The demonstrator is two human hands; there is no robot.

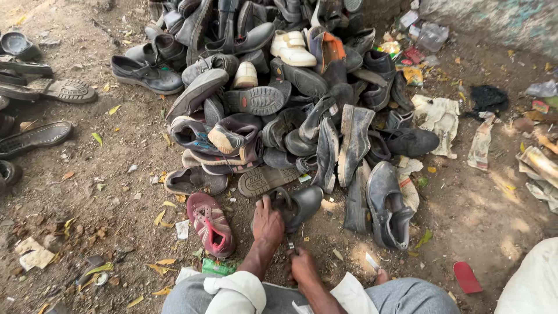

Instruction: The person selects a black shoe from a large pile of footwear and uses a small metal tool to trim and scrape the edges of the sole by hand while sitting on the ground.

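My left hand (268,223) reaches forward and grips the heel end of a dark grey shoe (302,203) lying on the dirt at the near edge of a big heap of worn shoes (279,99). My right hand (302,266) sits just behind it, close to my knees, fingers closed around a small metal tool (290,247) whose tip points toward the shoe. I cannot make out what kind of tool it is. A short blade (372,261) lies on the ground to the right of my hands.
A pink sneaker (210,224) lies left of my hands and a grey slip-on shoe (388,203) to the right. Loose sandals (35,138) line the far left. Torn paper scraps (439,119), a red insole (467,277) and dry leaves litter the dirt.
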